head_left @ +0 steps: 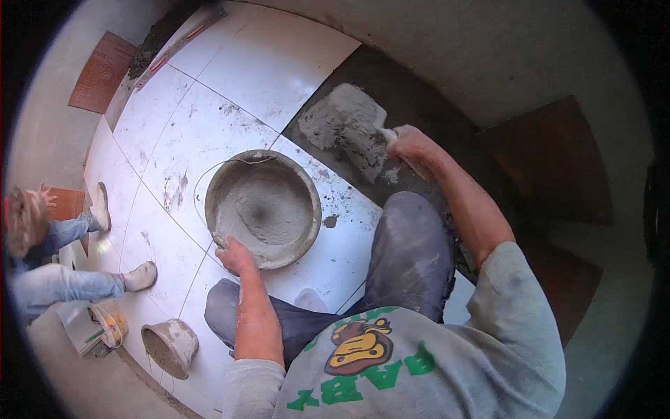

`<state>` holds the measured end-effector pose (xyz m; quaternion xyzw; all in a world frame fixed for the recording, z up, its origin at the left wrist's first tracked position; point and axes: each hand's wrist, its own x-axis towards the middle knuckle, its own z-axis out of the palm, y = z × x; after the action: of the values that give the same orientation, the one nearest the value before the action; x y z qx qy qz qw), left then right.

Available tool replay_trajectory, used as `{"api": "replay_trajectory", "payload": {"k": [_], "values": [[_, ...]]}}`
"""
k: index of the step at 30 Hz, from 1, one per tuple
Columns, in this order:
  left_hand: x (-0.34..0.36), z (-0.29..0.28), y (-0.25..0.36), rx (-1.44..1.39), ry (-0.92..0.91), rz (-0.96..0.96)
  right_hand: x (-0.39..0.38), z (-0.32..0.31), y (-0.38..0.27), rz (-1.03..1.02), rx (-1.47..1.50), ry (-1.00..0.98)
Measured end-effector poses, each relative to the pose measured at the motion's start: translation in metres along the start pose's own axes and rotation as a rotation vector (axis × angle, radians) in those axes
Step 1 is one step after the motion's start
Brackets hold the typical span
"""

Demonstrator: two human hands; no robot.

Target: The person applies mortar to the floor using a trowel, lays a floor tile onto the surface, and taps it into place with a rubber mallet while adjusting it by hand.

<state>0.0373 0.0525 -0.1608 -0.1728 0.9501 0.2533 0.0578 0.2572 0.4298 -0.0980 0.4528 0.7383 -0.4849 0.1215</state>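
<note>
Grey mortar (269, 227) sits in the basin (315, 199) before me, my left hand (238, 256) gripping its rim. My right hand (412, 145) is wrapped round the trowel (382, 124) over bare floor (412, 87). Pulling on 1 side could tip the basin; a wide sweep could knock the white tiles' (241, 59) edge. Wall (460, 63) hems my right; leftward has more room.

Glare whitens the upper floor tiles (286, 52), shadow dims the right side, and fisheye distortion bows straight lines.
</note>
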Motion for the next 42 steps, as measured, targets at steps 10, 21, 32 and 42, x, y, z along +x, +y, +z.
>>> {"api": "replay_trajectory", "payload": {"k": [10, 21, 32, 42], "values": [[0.027, 0.006, -0.027, 0.003, 0.001, 0.037, -0.035, 0.049, 0.141, 0.293, 0.307, 0.107], [0.015, 0.006, -0.013, 0.028, -0.024, 0.053, 0.015, -0.017, 0.139, 0.314, 0.446, 0.398], [0.022, 0.005, -0.018, 0.032, 0.007, 0.032, -0.033, -0.018, 0.166, 0.386, 0.399, 0.386], [0.006, 0.003, -0.008, -0.008, 0.039, 0.023, 0.088, -0.056, 0.06, 0.181, 0.115, 0.336]]}}
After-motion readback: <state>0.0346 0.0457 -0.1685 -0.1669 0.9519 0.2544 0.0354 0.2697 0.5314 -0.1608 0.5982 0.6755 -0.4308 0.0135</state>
